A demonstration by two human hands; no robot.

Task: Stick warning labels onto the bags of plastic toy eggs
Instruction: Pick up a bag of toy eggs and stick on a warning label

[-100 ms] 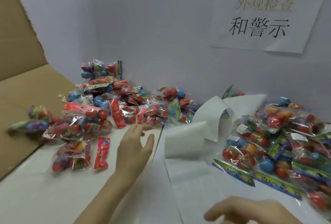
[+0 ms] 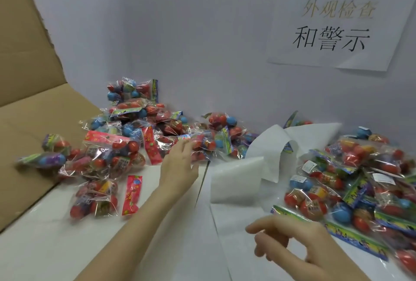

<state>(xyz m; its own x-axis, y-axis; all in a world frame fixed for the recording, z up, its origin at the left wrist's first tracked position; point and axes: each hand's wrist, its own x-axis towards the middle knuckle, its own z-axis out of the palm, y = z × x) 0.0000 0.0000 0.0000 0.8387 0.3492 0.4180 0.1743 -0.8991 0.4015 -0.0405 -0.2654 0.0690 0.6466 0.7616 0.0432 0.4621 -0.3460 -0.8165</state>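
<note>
Curled backing paper (image 2: 254,163) lies between bag piles (image 2: 126,145).

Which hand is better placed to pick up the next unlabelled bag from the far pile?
Left. The left hand is stretched out with its fingers at a bag in the unlabelled pile; the right hand hovers near, over the white backing paper.
</note>
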